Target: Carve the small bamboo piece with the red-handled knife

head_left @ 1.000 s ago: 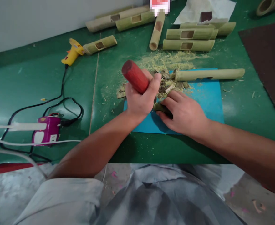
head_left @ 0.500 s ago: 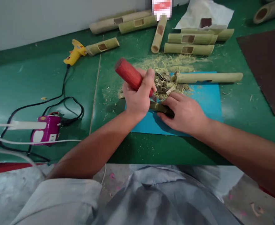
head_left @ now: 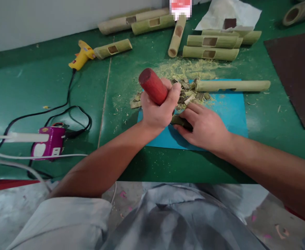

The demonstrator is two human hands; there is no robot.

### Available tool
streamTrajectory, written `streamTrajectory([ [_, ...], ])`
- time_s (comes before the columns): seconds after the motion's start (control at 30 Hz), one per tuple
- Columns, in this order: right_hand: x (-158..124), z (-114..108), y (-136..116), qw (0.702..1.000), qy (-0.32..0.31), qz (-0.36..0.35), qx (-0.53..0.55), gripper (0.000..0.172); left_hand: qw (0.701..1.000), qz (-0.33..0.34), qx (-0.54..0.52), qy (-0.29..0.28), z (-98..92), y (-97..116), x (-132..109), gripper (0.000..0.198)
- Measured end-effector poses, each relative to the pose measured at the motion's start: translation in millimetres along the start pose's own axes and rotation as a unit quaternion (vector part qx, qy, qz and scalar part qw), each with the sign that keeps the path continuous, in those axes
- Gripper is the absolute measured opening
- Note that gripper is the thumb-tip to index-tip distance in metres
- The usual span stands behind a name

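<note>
My left hand (head_left: 159, 107) is closed around the thick red handle of a cutting tool (head_left: 152, 85), which leans up and to the left. The hand hides the tool's working end. Just to the right, my right hand (head_left: 205, 123) grips a short, dark green bamboo piece (head_left: 177, 120) with fingers and thumb. That piece lies over a blue sheet (head_left: 223, 114), its left end close to my left hand. Behind both hands is a heap of bamboo chips (head_left: 187, 94). A pale bamboo tube (head_left: 233, 85) rests along the sheet's far edge.
Several cut bamboo tubes (head_left: 211, 53) line the back of the green table (head_left: 126, 156). A yellow glue gun (head_left: 82, 56) sits at the left, its black cord near a purple power socket (head_left: 48, 142). A dark brown board (head_left: 298, 76) lies at the right.
My left hand and the red handle have moved right, and the handle now stands steeper, tipped more toward me. My right hand keeps its grip on the bamboo piece.
</note>
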State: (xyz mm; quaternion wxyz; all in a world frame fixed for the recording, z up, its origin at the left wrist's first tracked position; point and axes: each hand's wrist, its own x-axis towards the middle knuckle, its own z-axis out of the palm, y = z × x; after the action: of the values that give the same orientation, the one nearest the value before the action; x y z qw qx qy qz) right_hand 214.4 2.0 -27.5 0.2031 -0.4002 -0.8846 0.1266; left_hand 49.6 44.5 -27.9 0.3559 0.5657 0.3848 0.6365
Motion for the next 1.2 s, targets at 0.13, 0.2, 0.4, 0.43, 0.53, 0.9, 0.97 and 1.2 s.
streamTrajectory([
  [0.13,0,-1,2,1.000,0.004,0.005,0.015,0.018,0.999,-0.039,0.002,-0.034,-1.9,5,-3,0.069],
  [0.2,1,-2,2,1.000,-0.001,0.007,0.015,0.017,0.998,-0.050,0.001,-0.028,-3.5,3,-3,0.067],
  [0.4,2,-5,-4,0.999,-0.014,0.033,-0.009,0.018,0.995,-0.049,-0.039,0.083,-0.2,-6,4,0.065],
  [0.43,2,-5,-4,0.999,-0.016,0.035,-0.010,0.018,0.994,-0.051,-0.044,0.087,0.7,-6,5,0.066],
  [0.53,2,-5,-4,0.999,-0.015,0.033,-0.007,0.017,0.995,-0.063,-0.041,0.062,1.7,-2,2,0.065],
  [0.9,1,-3,-1,1.000,-0.007,0.024,0.009,0.017,1.000,-0.022,0.018,-0.001,-1.1,-3,1,0.063],
  [0.97,1,-2,0,1.000,-0.012,0.020,0.013,0.017,0.999,-0.032,0.017,-0.014,-0.6,-3,2,0.064],
  [1.2,1,-2,-5,0.999,-0.026,0.024,0.020,0.014,0.998,-0.040,-0.028,-0.044,-3.9,-15,8,0.059],
])
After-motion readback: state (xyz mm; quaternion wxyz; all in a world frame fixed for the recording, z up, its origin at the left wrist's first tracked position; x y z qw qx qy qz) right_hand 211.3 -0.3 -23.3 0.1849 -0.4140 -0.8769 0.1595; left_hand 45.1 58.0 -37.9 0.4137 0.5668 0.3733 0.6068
